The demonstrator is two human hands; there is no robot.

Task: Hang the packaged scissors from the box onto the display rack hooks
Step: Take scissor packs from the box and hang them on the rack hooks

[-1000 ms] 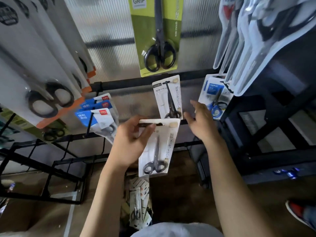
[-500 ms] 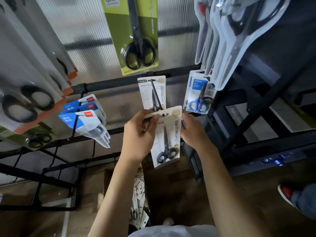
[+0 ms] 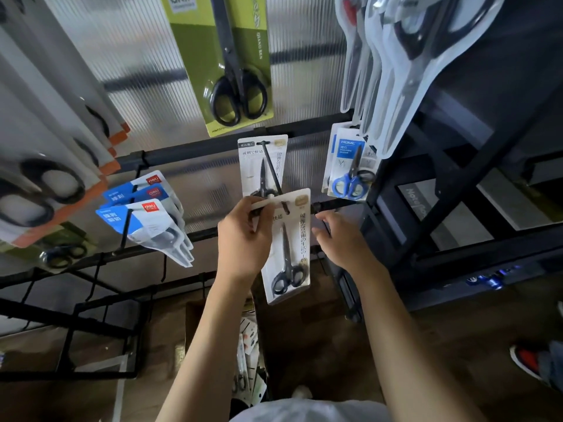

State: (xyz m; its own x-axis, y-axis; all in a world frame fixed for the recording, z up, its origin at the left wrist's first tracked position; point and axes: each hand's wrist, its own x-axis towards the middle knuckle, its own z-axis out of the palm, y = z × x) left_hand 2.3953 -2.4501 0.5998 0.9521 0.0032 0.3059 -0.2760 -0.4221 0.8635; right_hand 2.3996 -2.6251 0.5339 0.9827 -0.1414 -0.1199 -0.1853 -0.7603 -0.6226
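Observation:
My left hand (image 3: 245, 236) pinches the top left corner of a white card pack of black scissors (image 3: 288, 248), holding its hang hole at the tip of a black rack hook (image 3: 272, 172). The same kind of white pack (image 3: 260, 166) hangs further back on that hook. At the pack's right edge my right hand (image 3: 341, 242) rests with fingers curled loosely and holds nothing. Below, between my arms, the cardboard box (image 3: 195, 318) on the floor holds more packaged scissors (image 3: 246, 354).
Blue-labelled packs (image 3: 146, 217) hang on a hook to the left, a blue-handled pair (image 3: 350, 166) to the right, a green pack (image 3: 231, 62) above. Large white packs (image 3: 396, 71) hang upper right. Black rack bars (image 3: 189, 153) cross the frame. A person's red shoe (image 3: 527, 360) shows at right.
The pack in my left hand has risen to the hook tip. My right hand has come in from the hook area to the pack's right edge.

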